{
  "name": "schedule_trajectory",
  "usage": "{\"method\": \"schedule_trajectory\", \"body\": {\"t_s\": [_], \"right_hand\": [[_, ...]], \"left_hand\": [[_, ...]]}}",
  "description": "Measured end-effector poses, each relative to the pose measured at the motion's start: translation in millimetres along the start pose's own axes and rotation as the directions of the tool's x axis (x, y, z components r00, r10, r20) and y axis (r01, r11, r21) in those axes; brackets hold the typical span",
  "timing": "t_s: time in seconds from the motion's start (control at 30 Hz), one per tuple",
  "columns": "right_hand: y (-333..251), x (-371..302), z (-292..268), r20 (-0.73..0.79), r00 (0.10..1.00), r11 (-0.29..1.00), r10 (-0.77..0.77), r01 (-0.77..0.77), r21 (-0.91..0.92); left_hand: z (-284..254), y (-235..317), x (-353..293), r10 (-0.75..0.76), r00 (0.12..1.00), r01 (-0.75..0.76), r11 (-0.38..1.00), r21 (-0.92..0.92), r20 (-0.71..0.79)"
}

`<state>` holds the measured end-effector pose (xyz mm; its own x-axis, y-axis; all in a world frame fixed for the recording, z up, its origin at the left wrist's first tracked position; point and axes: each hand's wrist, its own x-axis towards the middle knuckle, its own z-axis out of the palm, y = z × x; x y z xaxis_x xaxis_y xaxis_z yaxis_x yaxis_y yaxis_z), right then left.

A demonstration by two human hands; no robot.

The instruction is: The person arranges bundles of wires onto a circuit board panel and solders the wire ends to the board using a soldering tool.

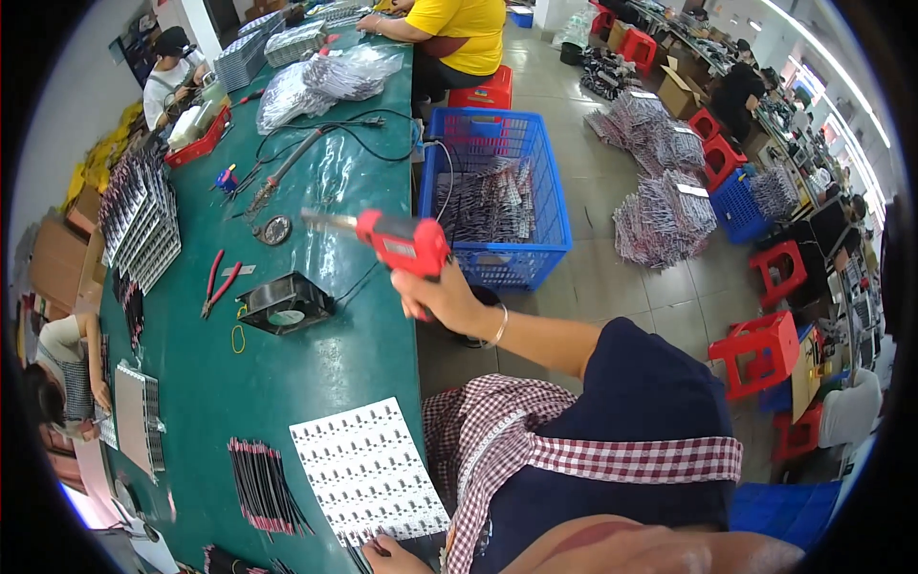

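My right hand (442,298) is wrapped round the handle of a red soldering gun (406,244), raised above the table's edge with its metal tip pointing left. At the bottom of the view, my left hand (394,557) is closed, partly cut off by the frame, with thin black wires (360,555) at its fingertips. It rests by the lower edge of a white board (368,471) carrying rows of small dark parts. Left of that board lies a bundle of black wires (263,486) with pinkish ends.
On the green table (191,383) are a black fan (287,304), red-handled pliers (222,285), a soldering iron (287,163) and a round tin (274,230). A blue crate (497,251) stands beside the table. Co-workers sit around it, one in a yellow shirt (469,36).
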<state>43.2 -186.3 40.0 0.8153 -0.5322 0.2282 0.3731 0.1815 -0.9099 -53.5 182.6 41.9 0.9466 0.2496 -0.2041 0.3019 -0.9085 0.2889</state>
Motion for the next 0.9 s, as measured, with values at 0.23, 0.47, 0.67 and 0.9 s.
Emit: {"method": "schedule_trajectory", "body": {"t_s": [0.23, 0.47, 0.67, 0.9], "right_hand": [[6.5, -89.5, 21.0, 0.356, 0.893, 0.934, 0.276, -0.337, 0.121], [-3.0, -114.9, 4.3, 0.541, 0.583, 0.78, 0.607, -0.568, -0.263], [20.5, -135.8, 5.0, 0.686, 0.367, 0.733, 0.628, -0.575, -0.363], [37.3, -152.0, 7.5, 0.694, 0.282, 0.717, 0.662, -0.508, -0.477]], "left_hand": [[2.0, -19.9, -9.2, -0.056, 0.996, 0.065, 0.99, -0.127, 0.07], [15.2, -27.4, 5.7, 0.052, 0.999, -0.051, 0.885, -0.463, -0.011], [23.0, -29.7, 3.8, -0.03, 0.991, -0.023, 0.922, -0.387, -0.13], [22.5, -41.5, 5.0, 0.0, 0.995, -0.043, 0.898, -0.438, -0.099]]}}
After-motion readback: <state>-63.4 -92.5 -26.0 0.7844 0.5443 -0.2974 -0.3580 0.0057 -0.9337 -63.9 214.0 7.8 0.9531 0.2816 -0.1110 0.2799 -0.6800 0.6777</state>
